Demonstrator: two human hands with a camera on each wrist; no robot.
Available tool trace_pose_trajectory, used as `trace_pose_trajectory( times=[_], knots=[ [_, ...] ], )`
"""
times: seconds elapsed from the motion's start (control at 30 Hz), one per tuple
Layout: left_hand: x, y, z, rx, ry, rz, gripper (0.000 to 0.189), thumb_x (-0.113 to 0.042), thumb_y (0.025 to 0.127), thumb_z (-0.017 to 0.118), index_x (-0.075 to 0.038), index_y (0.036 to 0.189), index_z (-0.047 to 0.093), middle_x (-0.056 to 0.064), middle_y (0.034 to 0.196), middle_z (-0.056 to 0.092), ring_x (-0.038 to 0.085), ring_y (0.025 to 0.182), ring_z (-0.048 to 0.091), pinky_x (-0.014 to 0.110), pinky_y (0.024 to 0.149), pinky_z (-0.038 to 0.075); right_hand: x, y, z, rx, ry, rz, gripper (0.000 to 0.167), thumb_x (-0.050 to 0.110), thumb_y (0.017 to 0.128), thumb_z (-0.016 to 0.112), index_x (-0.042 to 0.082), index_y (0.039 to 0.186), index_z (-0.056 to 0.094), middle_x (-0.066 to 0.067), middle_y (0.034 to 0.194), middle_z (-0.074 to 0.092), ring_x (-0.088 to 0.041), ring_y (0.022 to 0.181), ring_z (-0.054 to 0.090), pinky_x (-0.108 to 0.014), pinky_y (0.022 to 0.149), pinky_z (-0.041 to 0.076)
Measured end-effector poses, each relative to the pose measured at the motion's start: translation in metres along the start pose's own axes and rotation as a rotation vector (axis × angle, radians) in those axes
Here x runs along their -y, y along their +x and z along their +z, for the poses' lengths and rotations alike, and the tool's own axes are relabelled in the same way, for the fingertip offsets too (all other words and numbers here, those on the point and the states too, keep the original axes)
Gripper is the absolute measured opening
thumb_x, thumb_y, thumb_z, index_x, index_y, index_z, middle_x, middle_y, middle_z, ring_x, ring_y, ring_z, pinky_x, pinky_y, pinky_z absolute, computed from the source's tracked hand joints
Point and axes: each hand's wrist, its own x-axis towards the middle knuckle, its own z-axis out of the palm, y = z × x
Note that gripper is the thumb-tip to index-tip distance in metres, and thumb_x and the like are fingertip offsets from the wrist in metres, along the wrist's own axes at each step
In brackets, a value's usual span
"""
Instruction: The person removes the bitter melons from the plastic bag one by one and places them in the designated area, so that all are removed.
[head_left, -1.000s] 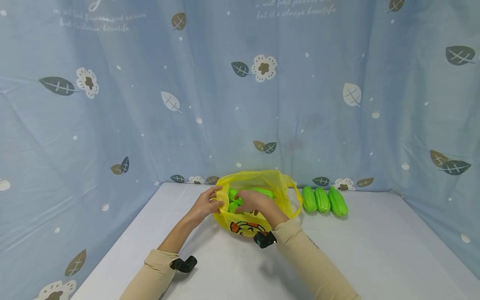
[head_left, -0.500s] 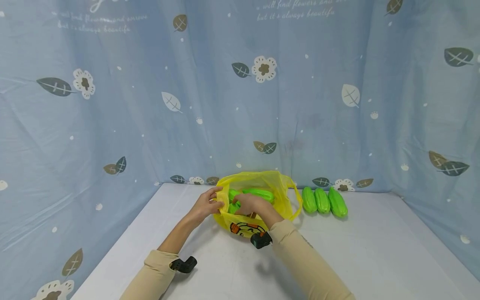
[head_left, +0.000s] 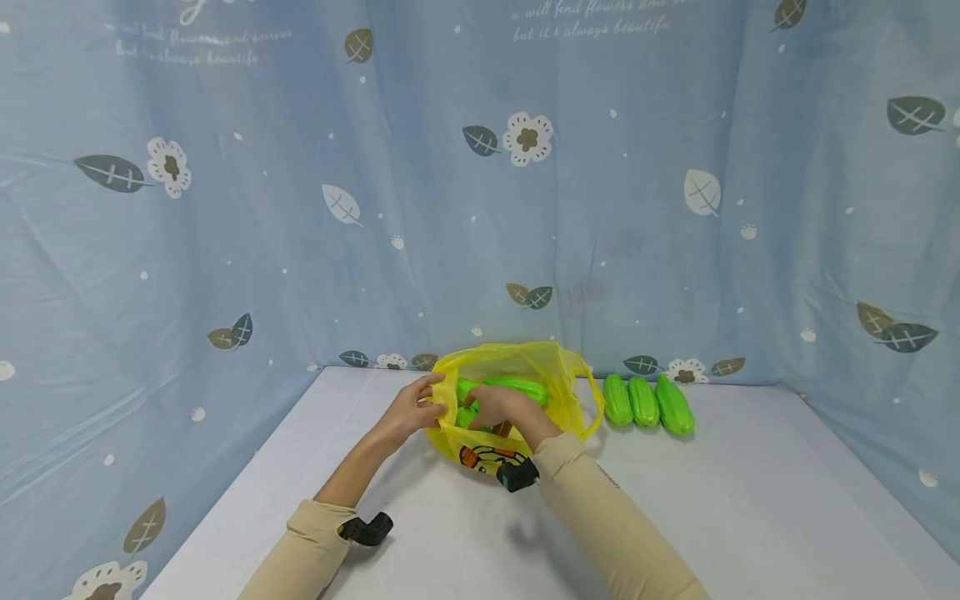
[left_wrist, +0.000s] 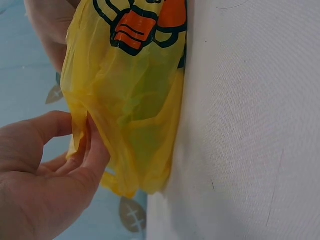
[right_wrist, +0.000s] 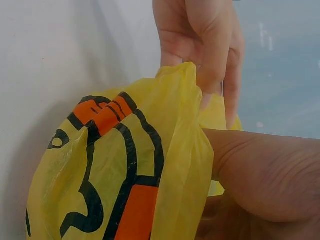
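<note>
An upright yellow plastic bag (head_left: 558,367) with a cartoon print stands at the back of the table, its mouth facing me. My left hand (head_left: 408,411) pinches the left rim of the bag, thumb inside the fold in the left wrist view (left_wrist: 55,175). My right hand (head_left: 504,407) reaches into the mouth, thumb and fingers curled about a green ridged toy gourd (head_left: 465,417). Its other fingers are hidden. Behind the hand, another green gourd (head_left: 521,388) lies inside the bag. In the right wrist view the bag wall (right_wrist: 100,165) hides the right fingertips.
To the right of the bag, three green gourds (head_left: 643,402) lie side by side on the white table (head_left: 750,500). The bag's yellow handle loop (head_left: 597,404) hangs toward them. A blue patterned curtain (head_left: 420,275) stands behind and at the sides.
My right hand and forearm have shifted slightly left inside the bag mouth, uncovering more of the gourd behind. The left hand keeps its pinch on the rim.
</note>
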Motion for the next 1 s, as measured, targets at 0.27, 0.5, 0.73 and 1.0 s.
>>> trace_pose_trajectory(
  times=[0.27,0.5,0.73,1.0],
  knots=[
    [-0.005,-0.004,-0.001,0.019,0.001,0.000,0.066,-0.009,0.093,0.062,-0.008,0.153,0.032,0.026,0.153,0.036,0.031,0.117,0.061,0.037,0.084,0.059,0.001,0.000,0.002,0.001,0.020,0.006,0.046,0.022,0.093,0.068,0.014,0.136,0.054,-0.014,0.128,0.058,-0.024,0.079,0.066,-0.037,0.070,0.060],
    [0.001,-0.001,-0.001,0.005,0.024,-0.002,0.065,-0.012,0.093,0.064,-0.014,0.151,0.036,0.023,0.154,0.036,0.031,0.118,0.060,0.037,0.085,0.059,-0.001,0.003,0.002,0.000,0.041,0.021,0.046,0.022,0.092,0.069,0.013,0.135,0.054,-0.014,0.118,0.061,-0.026,0.080,0.066,-0.040,0.072,0.061],
    [0.002,0.000,-0.002,0.005,0.022,0.000,0.064,-0.012,0.093,0.063,-0.014,0.151,0.036,0.021,0.150,0.041,0.029,0.116,0.061,0.037,0.085,0.059,-0.005,0.001,-0.001,-0.007,0.067,-0.005,0.050,0.023,0.091,0.071,0.012,0.137,0.053,-0.012,0.116,0.062,-0.024,0.076,0.066,-0.037,0.067,0.061],
    [0.001,0.000,-0.002,0.016,0.021,0.006,0.068,-0.013,0.093,0.064,-0.011,0.153,0.032,0.022,0.151,0.040,0.026,0.115,0.062,0.036,0.084,0.059,-0.010,-0.010,-0.008,-0.017,0.103,-0.068,0.055,0.023,0.089,0.073,0.010,0.138,0.051,-0.013,0.122,0.059,-0.024,0.077,0.067,-0.035,0.063,0.061]
  ],
)
